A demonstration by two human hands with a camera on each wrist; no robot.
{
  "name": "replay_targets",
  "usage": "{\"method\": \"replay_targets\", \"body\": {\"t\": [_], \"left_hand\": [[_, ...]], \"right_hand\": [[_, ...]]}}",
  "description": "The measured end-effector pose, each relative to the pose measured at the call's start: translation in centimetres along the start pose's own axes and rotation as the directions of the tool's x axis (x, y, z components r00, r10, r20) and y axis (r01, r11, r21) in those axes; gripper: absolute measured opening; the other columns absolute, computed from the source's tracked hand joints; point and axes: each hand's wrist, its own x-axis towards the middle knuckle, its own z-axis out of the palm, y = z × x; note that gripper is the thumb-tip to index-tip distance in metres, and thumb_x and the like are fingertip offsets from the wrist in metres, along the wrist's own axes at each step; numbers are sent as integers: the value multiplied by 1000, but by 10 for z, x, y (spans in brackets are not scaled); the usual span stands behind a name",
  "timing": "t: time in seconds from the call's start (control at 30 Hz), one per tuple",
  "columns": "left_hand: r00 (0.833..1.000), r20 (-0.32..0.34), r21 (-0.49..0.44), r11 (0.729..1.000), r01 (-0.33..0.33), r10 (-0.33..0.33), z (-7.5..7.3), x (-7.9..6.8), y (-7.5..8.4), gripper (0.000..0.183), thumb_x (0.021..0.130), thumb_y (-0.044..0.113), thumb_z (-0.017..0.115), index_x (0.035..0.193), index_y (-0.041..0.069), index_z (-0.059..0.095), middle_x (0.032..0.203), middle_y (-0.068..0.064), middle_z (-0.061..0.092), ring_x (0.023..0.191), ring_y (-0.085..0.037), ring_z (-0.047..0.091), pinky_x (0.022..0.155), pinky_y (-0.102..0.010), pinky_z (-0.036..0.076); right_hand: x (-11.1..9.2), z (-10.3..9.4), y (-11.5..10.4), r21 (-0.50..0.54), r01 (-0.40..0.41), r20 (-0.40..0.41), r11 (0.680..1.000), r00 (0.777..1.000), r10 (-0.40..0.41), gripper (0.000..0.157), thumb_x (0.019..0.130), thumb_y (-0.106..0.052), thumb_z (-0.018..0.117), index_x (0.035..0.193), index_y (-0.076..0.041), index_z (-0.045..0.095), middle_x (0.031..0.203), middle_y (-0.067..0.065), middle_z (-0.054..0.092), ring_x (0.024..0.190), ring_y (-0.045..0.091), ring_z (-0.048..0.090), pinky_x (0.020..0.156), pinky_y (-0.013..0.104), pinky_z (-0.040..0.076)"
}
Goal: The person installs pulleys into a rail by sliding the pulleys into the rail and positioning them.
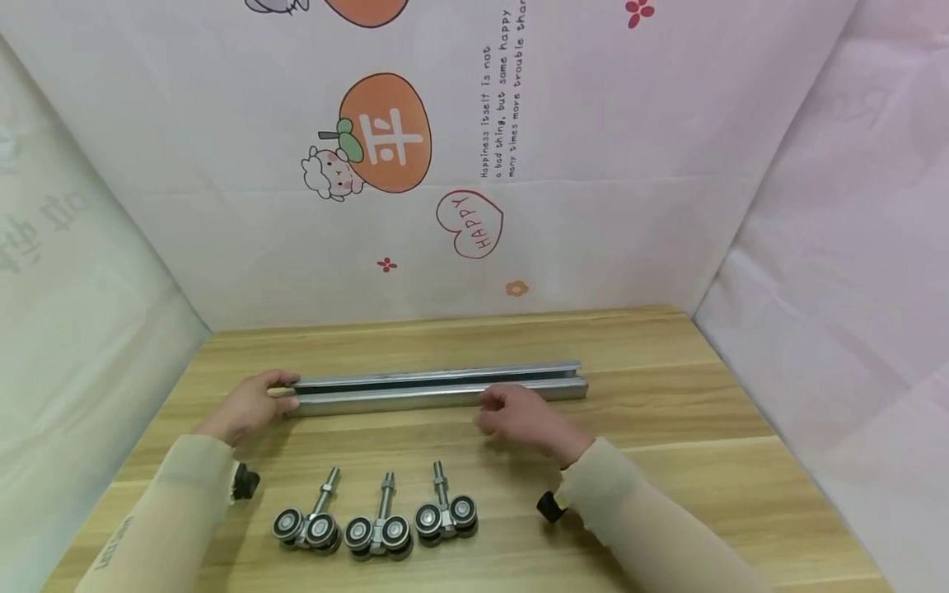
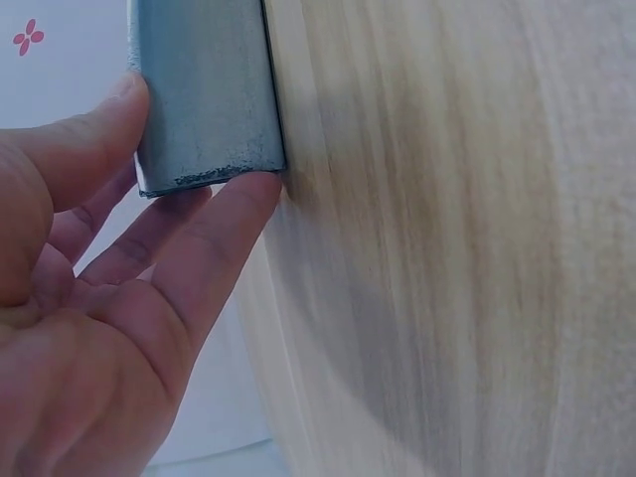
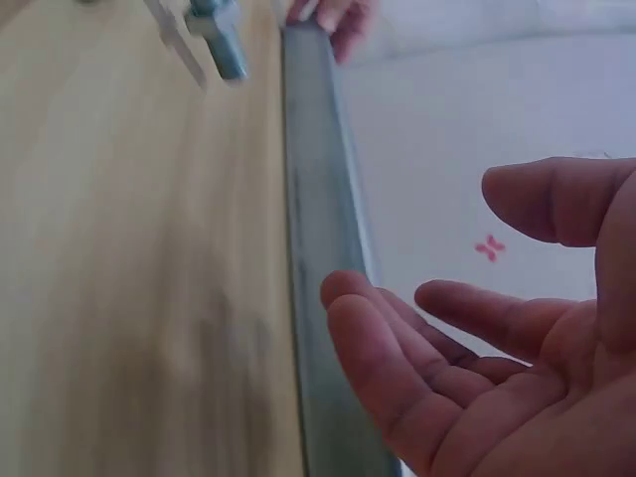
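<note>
A grey metal channel rail with a slot along its top lies lengthwise across the wooden table. My left hand holds its left end, the thumb at the top edge and a fingertip against the cut end. Over the right half of the rail, my right hand hovers with loosely bent fingers and nothing in its grasp. Three roller hangers, each with black-rimmed wheels and a threaded bolt, lie nearer to me: a left one, a middle one and a right one.
Behind the table hangs a white printed cloth. Pale cloth walls stand at the left and the right. The roller hangers sit between my two forearms, bolts pointing toward the rail.
</note>
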Motion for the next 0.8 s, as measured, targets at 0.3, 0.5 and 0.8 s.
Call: {"method": "replay_targets", "body": {"t": [0.3,0.5,0.8], "left_hand": [[1000,-3,-22,1000,-4,4,1,2,-1,54,97,12,66,144,-4,45,144,-35,39,110,-37,53,81,-40,50],[1000,0,-45,999,3,-3,2,2,-1,54,96,9,66,143,-6,45,143,-36,39,105,-34,57,78,-38,53],[1000,12,-49,999,-3,3,2,2,-1,54,97,9,65,143,-7,43,142,-36,40,107,-35,57,80,-40,54]], "right_hand": [[4,23,-2,172,-74,150,982,987,48,51,97,-23,66,135,8,52,105,10,64,91,27,65,78,44,54],[3,32,-6,158,-138,175,978,978,110,49,97,-29,66,134,2,56,103,9,67,90,25,66,78,44,54],[5,47,-10,124,-139,206,983,972,112,38,95,-22,66,124,3,61,93,8,68,80,25,67,75,43,54]]}}
